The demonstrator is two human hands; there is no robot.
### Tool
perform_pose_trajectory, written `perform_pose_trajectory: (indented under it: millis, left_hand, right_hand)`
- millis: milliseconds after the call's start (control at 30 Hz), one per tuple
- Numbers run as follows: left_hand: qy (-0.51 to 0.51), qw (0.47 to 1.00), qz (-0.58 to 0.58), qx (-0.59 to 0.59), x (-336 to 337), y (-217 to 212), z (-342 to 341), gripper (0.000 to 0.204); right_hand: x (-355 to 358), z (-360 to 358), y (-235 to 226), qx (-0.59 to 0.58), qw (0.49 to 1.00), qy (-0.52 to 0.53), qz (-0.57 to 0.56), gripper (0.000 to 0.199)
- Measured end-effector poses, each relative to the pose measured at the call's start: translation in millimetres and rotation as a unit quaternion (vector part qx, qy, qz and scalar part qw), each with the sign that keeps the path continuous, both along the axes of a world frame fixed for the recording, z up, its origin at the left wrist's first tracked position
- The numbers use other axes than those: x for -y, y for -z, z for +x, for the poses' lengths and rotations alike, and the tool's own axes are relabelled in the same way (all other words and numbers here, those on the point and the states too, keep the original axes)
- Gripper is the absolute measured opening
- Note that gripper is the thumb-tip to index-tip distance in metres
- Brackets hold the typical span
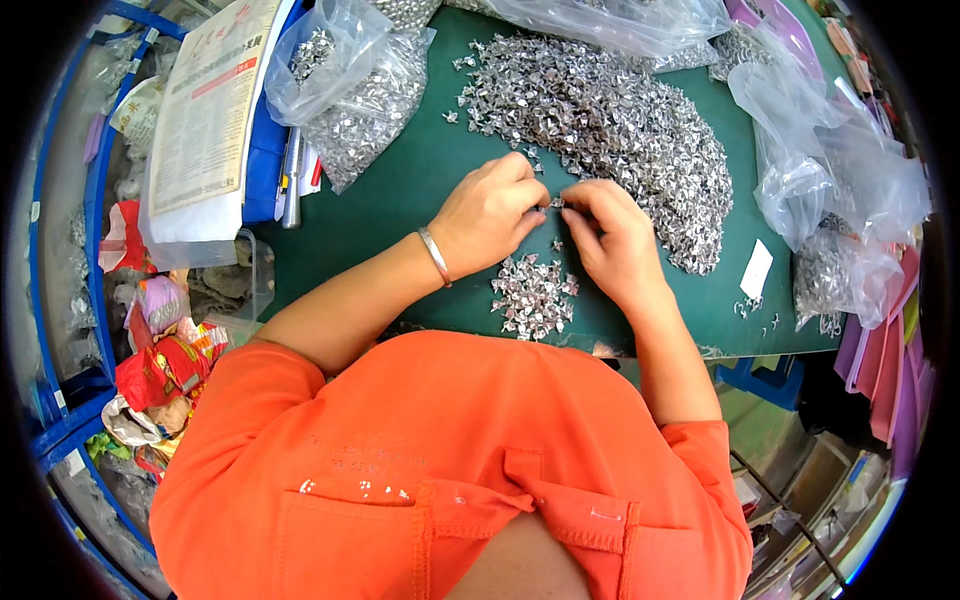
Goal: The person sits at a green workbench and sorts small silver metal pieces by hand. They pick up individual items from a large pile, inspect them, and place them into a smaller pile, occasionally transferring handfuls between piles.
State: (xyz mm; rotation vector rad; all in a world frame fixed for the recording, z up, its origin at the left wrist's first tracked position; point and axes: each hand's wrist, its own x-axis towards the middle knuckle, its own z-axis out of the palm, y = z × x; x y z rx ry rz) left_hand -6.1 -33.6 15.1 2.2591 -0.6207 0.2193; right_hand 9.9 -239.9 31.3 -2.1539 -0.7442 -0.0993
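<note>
At far left, a blue rack point(75, 425) is seen, packed with bags and wrappers; a newspaper point(210, 110) is placed by the left end of the green table point(360, 220); next, a clear bag point(385, 105) is filled with small metal parts; the left hand point(487, 218), with a bracelet point(434, 257) worn at its wrist, is curled, its thumb and fingers drawn close together; a small pile point(533, 300) is gathered near the body; a metal piece point(557, 203) is seen between the fingertips of both hands; the right hand point(618, 245) is likewise curled and nearly closed at the piece; whether it is gripped by either hand cannot be told at this size; beyond, a large heap point(610, 115) is spread; at right, a white card point(757, 268) is laid beside loose parts point(747, 307).
</note>
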Motion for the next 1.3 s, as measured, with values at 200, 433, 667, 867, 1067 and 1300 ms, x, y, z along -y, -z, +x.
perform_pose_trajectory:
  millis: [200,433,667,867,1067,1300]
  left_hand:
    - [0.056,0.983,-0.078,-0.158,-21.9,-23.0,-21.0,0.009]
    - [-0.023,0.995,-0.062,-0.08,-14.4,-15.3,-11.7,0.019]
    - [-0.035,0.998,-0.017,-0.057,-13.5,0.9,-4.1,0.015]
    - [0.026,0.999,-0.021,-0.038,-26.1,-7.1,-16.0,0.018]
    - [-0.043,0.997,-0.024,-0.061,-39.3,-8.2,-12.1,0.01]
    - [-0.207,0.972,0.093,0.063,-37.5,8.1,32.7,0.042]
  right_hand:
    - [4.8,-0.1,-11.1,-0.115,0.989,-0.086,0.026,0.013]
    - [-11.8,11.4,-9.6,0.005,0.997,-0.072,-0.013,0.015]
    - [-14.7,20.6,5.0,0.03,0.999,-0.009,-0.026,0.021]
    - [-25.7,18.8,8.1,0.021,0.999,-0.004,-0.026,0.019]
    - [-16.8,18.0,-11.9,-0.084,0.979,-0.184,0.007,0.014]
    - [-55.3,31.1,3.7,0.112,0.987,-0.095,-0.07,0.039]
